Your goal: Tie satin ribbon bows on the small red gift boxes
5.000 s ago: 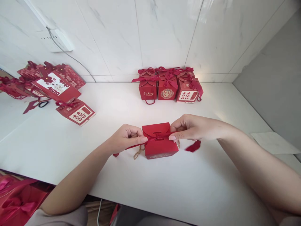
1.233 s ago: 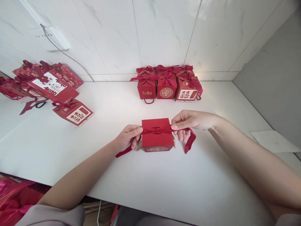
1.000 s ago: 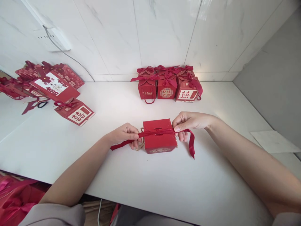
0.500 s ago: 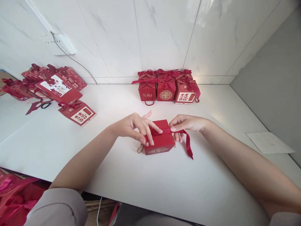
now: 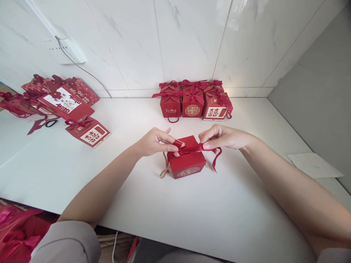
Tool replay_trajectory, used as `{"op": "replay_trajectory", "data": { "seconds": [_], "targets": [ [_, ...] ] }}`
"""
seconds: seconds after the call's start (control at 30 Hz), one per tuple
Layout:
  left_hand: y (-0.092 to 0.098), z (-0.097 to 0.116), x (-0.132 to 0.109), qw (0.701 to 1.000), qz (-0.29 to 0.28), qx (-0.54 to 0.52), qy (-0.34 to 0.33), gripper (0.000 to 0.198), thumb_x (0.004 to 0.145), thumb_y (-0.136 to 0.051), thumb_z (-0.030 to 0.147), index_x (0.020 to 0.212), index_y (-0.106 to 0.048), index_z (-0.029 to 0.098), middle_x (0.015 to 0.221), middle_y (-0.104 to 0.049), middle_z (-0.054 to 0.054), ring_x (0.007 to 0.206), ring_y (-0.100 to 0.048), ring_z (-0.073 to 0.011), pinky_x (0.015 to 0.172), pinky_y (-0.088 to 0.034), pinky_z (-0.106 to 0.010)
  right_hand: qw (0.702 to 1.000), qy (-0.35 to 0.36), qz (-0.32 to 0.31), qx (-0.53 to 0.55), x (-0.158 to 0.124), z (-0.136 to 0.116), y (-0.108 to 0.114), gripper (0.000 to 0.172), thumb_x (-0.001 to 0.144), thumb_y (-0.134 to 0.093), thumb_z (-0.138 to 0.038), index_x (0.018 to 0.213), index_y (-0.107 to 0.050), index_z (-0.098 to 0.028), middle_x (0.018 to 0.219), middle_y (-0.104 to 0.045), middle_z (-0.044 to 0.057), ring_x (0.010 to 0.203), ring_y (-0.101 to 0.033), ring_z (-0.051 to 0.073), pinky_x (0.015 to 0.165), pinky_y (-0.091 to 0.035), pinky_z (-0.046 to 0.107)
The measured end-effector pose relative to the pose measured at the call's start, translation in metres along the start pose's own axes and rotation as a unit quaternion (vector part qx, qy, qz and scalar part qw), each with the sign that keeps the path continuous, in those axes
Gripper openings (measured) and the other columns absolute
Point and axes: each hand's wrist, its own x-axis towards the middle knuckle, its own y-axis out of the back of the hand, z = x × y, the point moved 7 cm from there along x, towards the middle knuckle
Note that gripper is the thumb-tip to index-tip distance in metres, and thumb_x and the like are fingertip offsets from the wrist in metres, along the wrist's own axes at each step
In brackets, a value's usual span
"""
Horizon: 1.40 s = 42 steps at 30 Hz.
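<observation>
A small red gift box stands on the white table in front of me, with a beige cord handle hanging at its left side. A dark red ribbon crosses its closed top. My left hand pinches a folded loop of that ribbon at the box's top left corner. My right hand pinches the ribbon's other part above the top right corner, and a loose tail hangs below it.
Several finished red boxes with bows stand in a row against the tiled wall. Flat red boxes and bags lie piled at the far left. A white sheet rests at the right edge. A cable runs down the wall.
The ribbon was stretched flat across the lid. My left hand has since gathered its end into a loop at the box's top, and the right hand has lifted its part over the lid.
</observation>
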Motion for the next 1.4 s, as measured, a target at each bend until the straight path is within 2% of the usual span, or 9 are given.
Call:
{"op": "replay_trajectory", "data": {
  "seconds": [0.13, 0.3, 0.43, 0.5, 0.6, 0.77, 1.0, 1.3, 1.4],
  "targets": [
    [-0.002, 0.004, 0.003, 0.999, 0.013, 0.037, 0.003, 0.018, 0.081, -0.070, 0.033, 0.090, -0.078, 0.019, 0.080, -0.078, -0.005, 0.077, -0.074, -0.0183, 0.122, -0.005, -0.054, 0.998, 0.035, 0.038, -0.036, 0.000, -0.012, -0.007, 0.029, 0.081, -0.071, -0.041, 0.097, -0.076, -0.017, 0.078, -0.064, 0.001, 0.062, -0.052, 0.010, 0.056, -0.044, 0.025],
    [-0.007, 0.008, 0.005, 0.997, 0.025, 0.073, 0.003, 0.018, 0.081, -0.069, 0.034, 0.090, -0.078, 0.021, 0.080, -0.078, -0.002, 0.078, -0.073, -0.0166, 0.123, -0.007, -0.050, 0.989, 0.103, 0.077, -0.075, 0.004, -0.022, -0.019, 0.031, 0.086, -0.064, -0.040, 0.106, -0.074, -0.018, 0.098, -0.068, 0.007, 0.082, -0.059, 0.016, 0.073, -0.048, 0.031],
    [0.004, 0.010, 0.003, 0.998, 0.044, 0.052, 0.005, 0.015, 0.079, -0.072, 0.032, 0.086, -0.078, 0.022, 0.085, -0.077, -0.004, 0.079, -0.070, -0.0163, 0.107, -0.042, -0.041, 0.993, 0.078, 0.051, -0.074, 0.003, -0.022, -0.021, 0.033, 0.088, -0.062, -0.038, 0.114, -0.069, -0.019, 0.102, -0.068, 0.006, 0.086, -0.059, 0.017, 0.076, -0.048, 0.031],
    [0.012, 0.013, -0.001, 0.998, 0.016, 0.051, 0.018, 0.015, 0.075, -0.075, 0.033, 0.083, -0.078, 0.020, 0.098, -0.074, -0.007, 0.089, -0.068, -0.0192, 0.093, -0.050, -0.036, 0.996, 0.043, 0.028, -0.072, -0.001, -0.021, -0.017, 0.029, 0.087, -0.061, -0.034, 0.110, -0.069, -0.018, 0.095, -0.068, 0.004, 0.079, -0.057, 0.015, 0.072, -0.047, 0.029],
    [0.019, 0.017, -0.009, 0.989, -0.069, 0.123, 0.049, 0.016, 0.070, -0.079, 0.034, 0.076, -0.076, 0.020, 0.113, -0.066, -0.008, 0.102, -0.062, -0.0216, 0.094, -0.047, -0.031, 0.997, -0.011, 0.024, -0.078, -0.008, -0.020, -0.006, 0.019, 0.087, -0.058, -0.028, 0.089, -0.072, -0.017, 0.079, -0.065, 0.002, 0.069, -0.054, 0.013, 0.066, -0.045, 0.027],
    [0.018, 0.011, -0.015, 0.969, -0.159, 0.162, 0.098, 0.027, 0.076, -0.071, 0.046, 0.082, -0.076, 0.020, 0.097, -0.067, -0.007, 0.083, -0.061, -0.0182, 0.074, -0.047, -0.025, 0.995, -0.063, 0.016, -0.074, -0.011, -0.016, -0.001, 0.031, 0.090, -0.052, -0.037, 0.082, -0.074, -0.017, 0.074, -0.068, 0.003, 0.069, -0.060, 0.016, 0.069, -0.047, 0.028],
    [0.001, 0.002, -0.013, 0.970, -0.161, 0.132, 0.128, 0.027, 0.082, -0.065, 0.043, 0.076, -0.075, 0.019, 0.078, -0.065, -0.004, 0.064, -0.053, -0.0119, 0.056, -0.039, -0.021, 0.996, -0.058, 0.001, -0.066, -0.006, -0.004, 0.000, 0.030, 0.083, -0.066, -0.045, 0.086, -0.072, -0.016, 0.075, -0.068, 0.003, 0.072, -0.062, 0.015, 0.066, -0.045, 0.027],
    [0.004, -0.003, -0.017, 0.952, -0.271, 0.107, 0.097, 0.019, 0.076, -0.075, 0.033, 0.067, -0.071, 0.016, 0.066, -0.059, -0.002, 0.063, -0.052, -0.0113, 0.060, -0.043, -0.022, 0.997, -0.057, -0.026, -0.036, 0.000, 0.004, -0.004, 0.033, 0.083, -0.067, -0.046, 0.079, -0.069, -0.014, 0.072, -0.064, 0.002, 0.068, -0.055, 0.013, 0.068, -0.043, 0.027],
    [0.012, 0.000, -0.019, 0.958, -0.261, 0.095, 0.074, 0.016, 0.073, -0.078, 0.030, 0.066, -0.072, 0.017, 0.070, -0.061, -0.003, 0.065, -0.054, -0.0120, 0.062, -0.046, -0.022, 0.996, -0.071, -0.022, -0.051, 0.002, 0.011, -0.003, 0.034, 0.083, -0.068, -0.047, 0.076, -0.067, -0.014, 0.069, -0.060, 0.001, 0.067, -0.053, 0.012, 0.065, -0.041, 0.027]
  ]
}}
